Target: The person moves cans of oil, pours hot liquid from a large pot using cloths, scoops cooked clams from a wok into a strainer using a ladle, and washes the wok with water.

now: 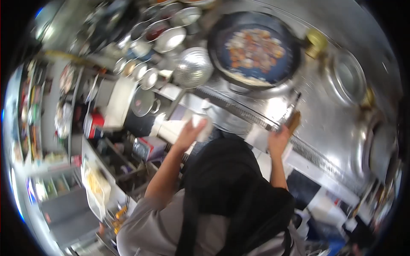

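My left hand point(191, 133) is closed round a white bottle-like container point(203, 123), held upright over the counter's front edge. At the right, my right hand point(279, 138) grips something long and brown, perhaps a wooden handle point(294, 123), near the stove edge. A thin dark metal tool point(292, 104) extends beyond that hand; motion blur hides how the two join. Ahead of both hands sits a large dark wok point(277, 77), with chopped orange, white and reddish food point(255, 50) spread over its bottom.
A perforated strainer point(193, 67) lies left of the wok, near several metal bowls point(170, 39). Right of it are a yellow object point(316, 41), a round metal pan point(348, 77) and a steel stove top point(316, 128). Shelves point(74, 102) stand far left.
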